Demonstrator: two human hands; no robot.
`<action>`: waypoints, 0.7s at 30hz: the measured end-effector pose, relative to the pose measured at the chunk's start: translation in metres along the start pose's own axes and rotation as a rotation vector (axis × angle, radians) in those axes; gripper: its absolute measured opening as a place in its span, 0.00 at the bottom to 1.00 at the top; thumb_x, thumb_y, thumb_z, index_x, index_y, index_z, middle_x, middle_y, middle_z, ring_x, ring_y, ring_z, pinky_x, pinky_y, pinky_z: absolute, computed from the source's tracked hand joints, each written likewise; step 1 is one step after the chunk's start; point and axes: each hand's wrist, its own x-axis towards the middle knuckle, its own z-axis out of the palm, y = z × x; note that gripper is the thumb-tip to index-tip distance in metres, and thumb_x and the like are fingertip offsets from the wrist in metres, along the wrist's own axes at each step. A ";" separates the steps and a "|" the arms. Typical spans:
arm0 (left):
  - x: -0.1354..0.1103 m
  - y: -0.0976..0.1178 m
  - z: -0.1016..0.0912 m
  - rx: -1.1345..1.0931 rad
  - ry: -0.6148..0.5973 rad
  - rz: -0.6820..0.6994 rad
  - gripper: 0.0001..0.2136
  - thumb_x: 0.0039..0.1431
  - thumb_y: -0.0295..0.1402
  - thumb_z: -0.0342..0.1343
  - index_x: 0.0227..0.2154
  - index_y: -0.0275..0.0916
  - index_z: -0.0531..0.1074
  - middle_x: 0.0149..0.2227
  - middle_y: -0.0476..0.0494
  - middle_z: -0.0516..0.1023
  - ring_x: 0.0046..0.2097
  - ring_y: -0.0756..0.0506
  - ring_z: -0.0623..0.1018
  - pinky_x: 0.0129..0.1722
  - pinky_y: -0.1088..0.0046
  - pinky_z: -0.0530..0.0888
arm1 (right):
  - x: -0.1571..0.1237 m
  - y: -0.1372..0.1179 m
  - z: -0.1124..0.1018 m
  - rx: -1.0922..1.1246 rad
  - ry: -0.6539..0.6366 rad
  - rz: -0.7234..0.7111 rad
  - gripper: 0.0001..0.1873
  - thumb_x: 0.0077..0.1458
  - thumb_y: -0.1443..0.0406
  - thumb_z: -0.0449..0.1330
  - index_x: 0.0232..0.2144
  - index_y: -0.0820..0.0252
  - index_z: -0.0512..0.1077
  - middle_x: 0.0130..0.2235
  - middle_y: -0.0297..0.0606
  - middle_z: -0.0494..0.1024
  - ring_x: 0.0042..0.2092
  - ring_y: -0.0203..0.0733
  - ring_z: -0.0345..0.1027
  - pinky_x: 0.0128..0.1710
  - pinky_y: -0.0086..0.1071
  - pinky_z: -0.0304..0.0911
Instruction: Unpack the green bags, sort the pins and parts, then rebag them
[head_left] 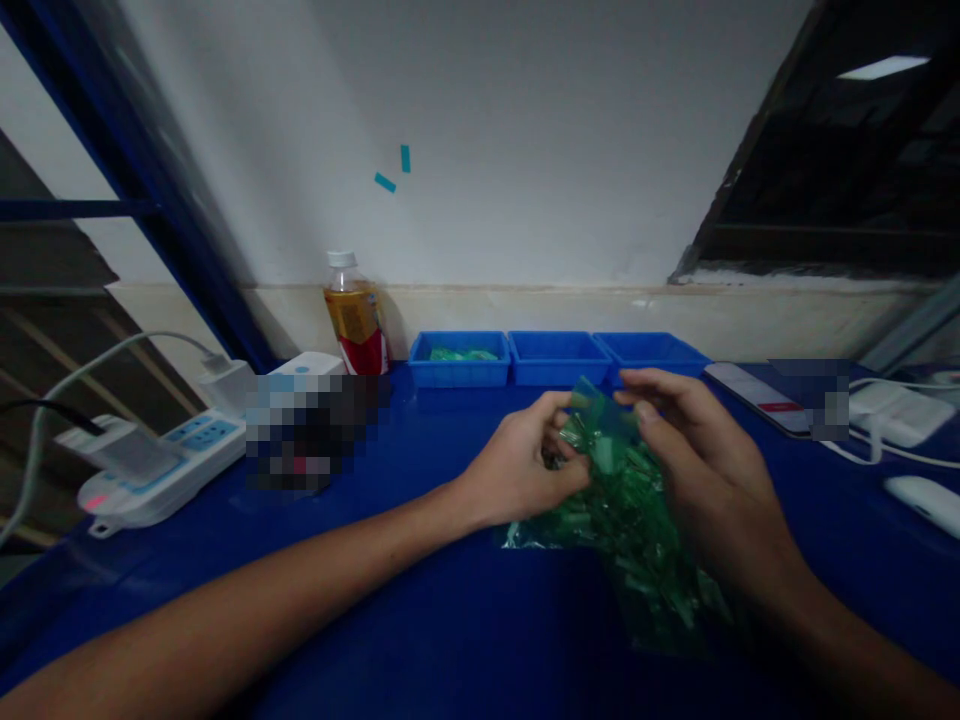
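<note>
Several small, shiny green plastic packets lie in a heap in a clear plastic bag on the blue table. My left hand is closed, thumb and fingers pinching a translucent green packet over the heap. Just right of it is my right hand, curved, with thumb and forefinger apart close to the packet's edge. Whether its fingertips touch the film cannot be made out. Part of the heap is hidden by both hands.
Three blue trays stand by the wall: the left tray holds green packets, beside a middle tray and a right tray. A drink bottle and power strip are left; a phone and white charger are right.
</note>
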 end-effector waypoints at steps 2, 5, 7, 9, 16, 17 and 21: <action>0.000 -0.002 -0.004 0.095 0.033 0.002 0.19 0.49 0.24 0.52 0.46 0.36 0.63 0.32 0.49 0.71 0.31 0.52 0.73 0.30 0.77 0.69 | 0.000 0.003 0.002 0.005 -0.124 0.084 0.17 0.57 0.56 0.53 0.46 0.56 0.68 0.42 0.41 0.74 0.41 0.43 0.70 0.39 0.37 0.66; -0.001 0.000 -0.007 0.193 0.034 0.005 0.16 0.49 0.26 0.52 0.43 0.35 0.64 0.31 0.49 0.72 0.31 0.50 0.73 0.30 0.75 0.69 | -0.004 0.004 0.009 -0.071 -0.291 0.037 0.16 0.54 0.57 0.56 0.44 0.58 0.69 0.39 0.39 0.76 0.39 0.43 0.70 0.37 0.35 0.65; -0.002 0.002 -0.006 0.291 0.039 0.023 0.10 0.49 0.27 0.53 0.37 0.36 0.66 0.31 0.48 0.72 0.31 0.50 0.72 0.30 0.75 0.67 | -0.007 0.005 0.013 -0.174 -0.276 -0.037 0.11 0.54 0.61 0.56 0.39 0.58 0.70 0.37 0.37 0.76 0.38 0.41 0.70 0.37 0.34 0.64; -0.002 0.004 -0.005 0.382 0.059 0.037 0.06 0.50 0.28 0.52 0.33 0.36 0.65 0.30 0.48 0.72 0.30 0.50 0.71 0.29 0.75 0.66 | -0.008 0.007 0.015 -0.246 -0.232 -0.090 0.08 0.56 0.64 0.53 0.36 0.58 0.70 0.34 0.36 0.75 0.37 0.40 0.69 0.36 0.32 0.62; -0.003 0.005 -0.003 0.385 0.018 -0.025 0.05 0.51 0.30 0.52 0.31 0.38 0.63 0.27 0.50 0.71 0.28 0.50 0.71 0.26 0.76 0.65 | -0.008 0.011 0.017 -0.373 -0.181 -0.226 0.06 0.56 0.69 0.51 0.29 0.59 0.67 0.28 0.35 0.72 0.30 0.37 0.66 0.30 0.30 0.59; -0.003 0.005 -0.004 0.393 0.013 -0.025 0.04 0.51 0.30 0.52 0.31 0.38 0.63 0.27 0.50 0.71 0.28 0.50 0.70 0.26 0.76 0.65 | -0.009 0.011 0.017 -0.383 -0.177 -0.242 0.06 0.56 0.69 0.50 0.28 0.59 0.66 0.27 0.35 0.72 0.29 0.37 0.66 0.29 0.30 0.58; -0.002 0.006 -0.004 0.432 0.014 -0.013 0.03 0.52 0.30 0.51 0.29 0.38 0.63 0.27 0.50 0.70 0.28 0.50 0.70 0.27 0.76 0.64 | -0.010 0.011 0.017 -0.396 -0.180 -0.270 0.06 0.56 0.69 0.50 0.27 0.58 0.64 0.26 0.34 0.70 0.28 0.37 0.64 0.28 0.29 0.57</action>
